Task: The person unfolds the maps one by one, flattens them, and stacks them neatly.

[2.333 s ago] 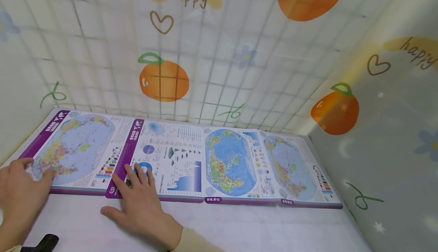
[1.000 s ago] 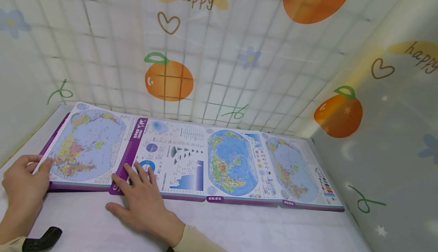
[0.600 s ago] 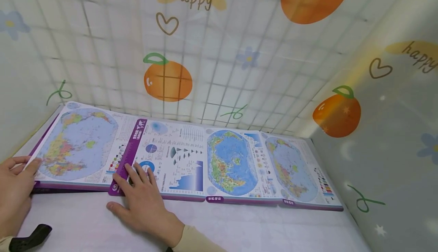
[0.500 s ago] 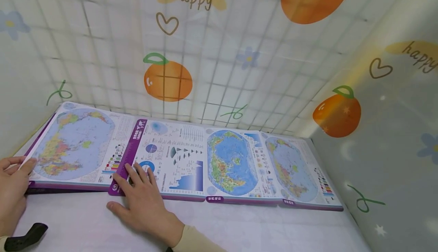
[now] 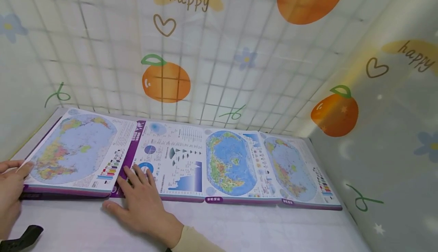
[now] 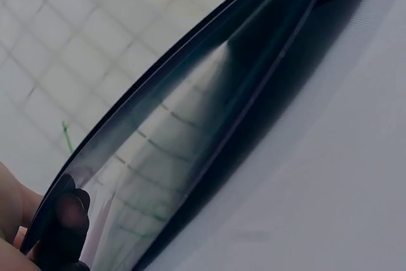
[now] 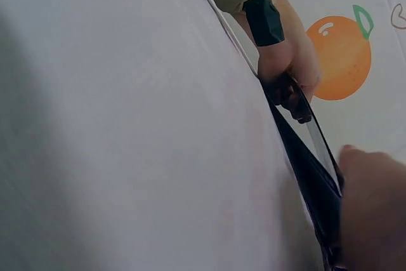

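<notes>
A row of printed world maps stretches across the white table. My left hand (image 5: 9,191) pinches the left edge of the leftmost map (image 5: 76,149), thumb on the printed face. In the left wrist view, its fingers (image 6: 66,223) curl beneath the sheet's glossy underside (image 6: 165,163), and a gap shows below the raised sheet. The map's right edge overlaps part of a purple title strip (image 5: 131,151). My right hand (image 5: 145,210) rests with spread fingers on that strip and the chart panel (image 5: 181,149) beside it, thumb over the tabletop.
To the right lie a blue relief map panel (image 5: 230,164) and another political map panel (image 5: 291,168). A grid wall covered by a curtain (image 5: 219,54) with orange prints rises behind the maps. White tabletop (image 5: 239,225) shows in front. A black strap (image 5: 25,238) is on the left wrist.
My left hand has gripped the leftmost map's edge and raised it, first rightward, then back left. The map now covers part of the middle purple strip. My right hand stays nearly in place.
</notes>
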The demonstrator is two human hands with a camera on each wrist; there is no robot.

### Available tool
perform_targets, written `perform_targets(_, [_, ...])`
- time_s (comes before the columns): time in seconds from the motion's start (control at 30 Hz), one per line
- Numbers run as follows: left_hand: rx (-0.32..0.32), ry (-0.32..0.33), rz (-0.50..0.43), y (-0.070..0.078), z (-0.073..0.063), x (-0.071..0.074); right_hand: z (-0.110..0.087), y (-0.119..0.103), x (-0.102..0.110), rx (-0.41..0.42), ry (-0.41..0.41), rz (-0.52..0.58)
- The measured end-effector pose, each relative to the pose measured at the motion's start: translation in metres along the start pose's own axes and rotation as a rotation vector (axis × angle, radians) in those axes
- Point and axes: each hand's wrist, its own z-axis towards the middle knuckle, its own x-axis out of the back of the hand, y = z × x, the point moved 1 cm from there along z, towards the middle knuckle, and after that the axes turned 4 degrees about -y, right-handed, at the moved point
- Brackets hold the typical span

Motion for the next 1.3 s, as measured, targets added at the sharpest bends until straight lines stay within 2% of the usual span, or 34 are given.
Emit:
perform_targets(0.1, [-0.007, -0.04, 0.001, 0.0, -0.005, -0.005, 0.0, 0.001, 0.002, -0.014, 0.029, 0.084])
perform_targets(0.17, [-0.006, -0.051, 0.048, 0.001, -0.01, -0.009, -0.001, 0.002, 0.003, -0.025, 0.082, 0.172])
perform_targets(0.23, [-0.043, -0.05, 0.19, 0.002, -0.017, -0.015, -0.001, 0.003, 0.004, -0.028, 0.157, 0.276])
perform_targets(0.3, [-0.1, -0.031, 0.354, 0.002, -0.025, -0.021, 0.0, 0.004, 0.004, -0.024, 0.236, 0.38])
perform_targets(0.4, [-0.196, -0.011, 0.543, 0.003, -0.036, -0.028, 0.0, 0.004, 0.004, -0.042, 0.327, 0.497])
perform_targets(0.57, [-0.287, -0.046, 0.629, 0.004, -0.044, -0.034, 0.001, 0.004, 0.006, -0.107, 0.35, 0.62])
perform_targets(0.63, [-0.364, -0.055, 0.703, 0.002, -0.045, -0.036, 0.002, 0.004, 0.007, -0.115, 0.34, 0.651])
perform_targets(0.7, [-0.458, -0.07, 0.816, 0.0, -0.047, -0.038, 0.002, 0.004, 0.008, -0.111, 0.348, 0.67])
perform_targets(0.8, [-0.603, -0.083, 0.929, -0.001, -0.051, -0.042, 0.002, 0.004, 0.009, -0.12, 0.364, 0.702])
perform_targets(0.87, [-0.663, -0.099, 0.967, -0.001, -0.054, -0.043, 0.001, 0.003, 0.009, -0.136, 0.373, 0.756])
perform_targets(0.93, [-0.69, -0.103, 0.971, -0.002, -0.055, -0.043, -0.001, 0.003, 0.009, -0.168, 0.373, 0.811])
perform_targets(1.1, [-0.736, -0.119, 0.99, -0.005, -0.056, -0.044, -0.008, 0.003, 0.01, -0.246, 0.391, 0.92])
perform_targets(1.23, [-0.771, -0.148, 0.958, -0.009, -0.057, -0.048, -0.014, 0.009, 0.013, -0.296, 0.431, 1.003])
perform_targets(1.3, [-0.769, -0.147, 0.949, -0.01, -0.057, -0.05, -0.017, 0.014, 0.013, -0.311, 0.457, 1.036])
